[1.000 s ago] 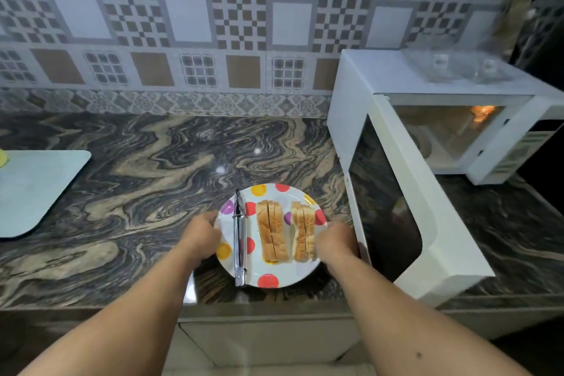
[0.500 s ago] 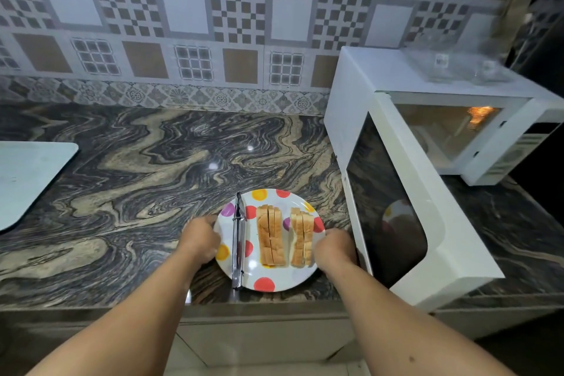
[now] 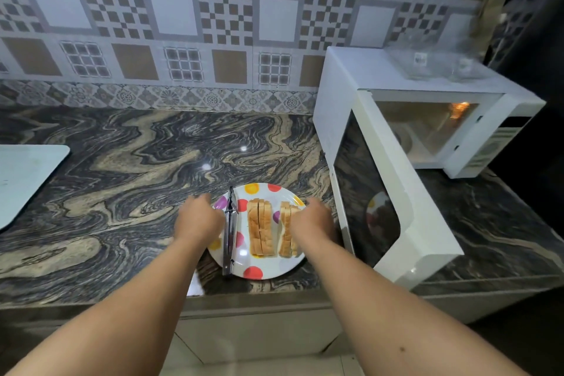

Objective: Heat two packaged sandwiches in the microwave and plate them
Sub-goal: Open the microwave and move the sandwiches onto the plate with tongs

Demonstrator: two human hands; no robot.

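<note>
A white plate (image 3: 262,268) with coloured dots sits on the marble counter near its front edge. Two sandwiches lie on it side by side, the left sandwich (image 3: 260,226) and the right sandwich (image 3: 286,230), partly covered by my wrist. Metal tongs (image 3: 229,230) lie along the plate's left side. My left hand (image 3: 198,218) holds the plate's left rim, fingers curled over it. My right hand (image 3: 312,218) holds the right rim. The white microwave (image 3: 381,76) stands to the right with its door (image 3: 393,207) swung wide open and its lit cavity empty.
The open microwave door juts toward me just right of the plate. A pale cutting board (image 3: 24,177) lies at the counter's left edge. Clear glass items (image 3: 439,65) stand on top of the microwave. A tiled wall backs the counter.
Both hands have slid a little farther along the plate's rims, and the plate has stayed on the counter. The view has shifted slightly right.
</note>
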